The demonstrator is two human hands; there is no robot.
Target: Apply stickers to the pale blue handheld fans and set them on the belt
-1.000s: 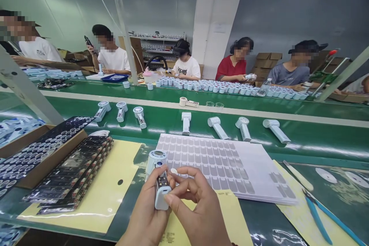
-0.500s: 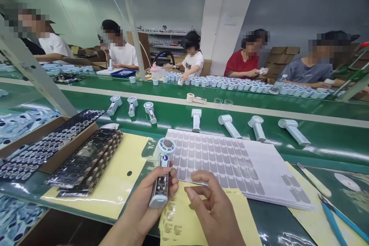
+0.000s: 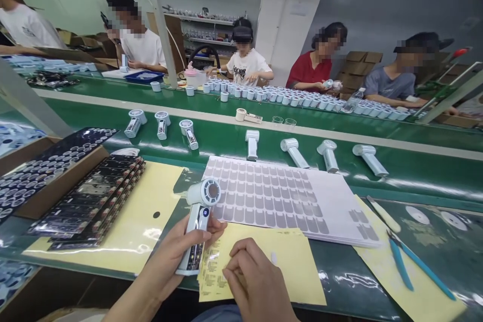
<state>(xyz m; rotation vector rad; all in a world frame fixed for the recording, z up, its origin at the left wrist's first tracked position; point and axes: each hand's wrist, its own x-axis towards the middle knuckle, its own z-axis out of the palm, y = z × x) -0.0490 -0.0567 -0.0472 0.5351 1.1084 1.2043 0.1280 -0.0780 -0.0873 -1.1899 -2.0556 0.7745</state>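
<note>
My left hand (image 3: pixel 177 249) is wrapped around the handle of a light-blue handheld fan (image 3: pixel 198 221), just left of the yellow sheets. The fan leans with its round head up and turned to the right; a small lit display shows on the handle. My right hand (image 3: pixel 258 279) hovers over a stack of yellow label sheets (image 3: pixel 294 266) printed with small text. Its fingers are curled in, thumb near the index fingertip; anything between them is hidden. Beyond both hands lies a white sheet of grey stickers (image 3: pixel 264 196).
Dark printed panels (image 3: pixel 94 201) are stacked at left beside a cardboard box (image 3: pixel 64 181). Several fans (image 3: pixel 252 145) lie along the green conveyor (image 3: pixel 222 153). Pliers (image 3: pixel 400 261) and a white-handled knife (image 3: pixel 385 216) rest at right. Co-workers (image 3: pixel 247 60) sit across the line.
The fan has been turned in my left hand, so its head now faces right. My right hand has moved lower with its fingers more curled. The camera view has shifted.
</note>
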